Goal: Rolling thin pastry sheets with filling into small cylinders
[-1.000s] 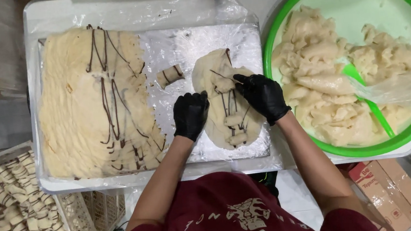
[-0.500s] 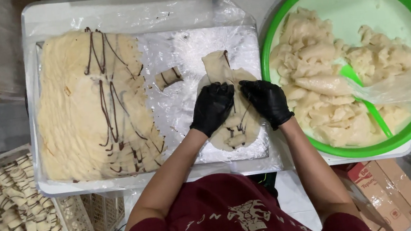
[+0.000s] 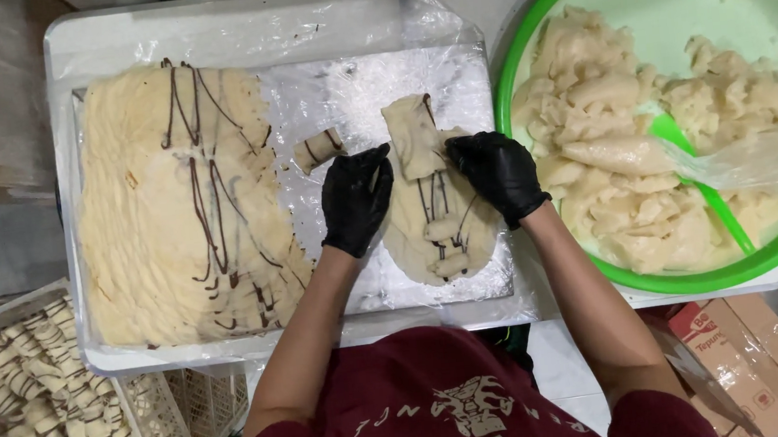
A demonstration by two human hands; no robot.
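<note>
While finished rolls [image 3: 18,416] are already stacked in the crate [image 3: 157,431] at the near left, one crepe [image 3: 431,214] is only partly folded on the tray [image 3: 76,230]. It lies on the plastic film [image 3: 349,99] right of centre, striped with chocolate, and its far end is turned over toward the person. The fold is pinched by the fingertips of the right hand [image 3: 499,175], gloved in black; the left edge of the crepe is touched by the left hand [image 3: 356,201], its fingers curled and close together. The near part is not yet rolled. One small roll [image 3: 319,149] lies just beyond the left hand. A wide spread of flat crepes [image 3: 179,205], streaked with chocolate, is left unrolled on the tray's left side. In the green bowl [image 3: 526,63] to the right a heap of filling [image 3: 639,147] and a green spoon [image 3: 699,179] are seen under a plastic sheet. Against the earlier frame, the crepe's top is now doubled over, and both hands are placed farther up it.
</note>
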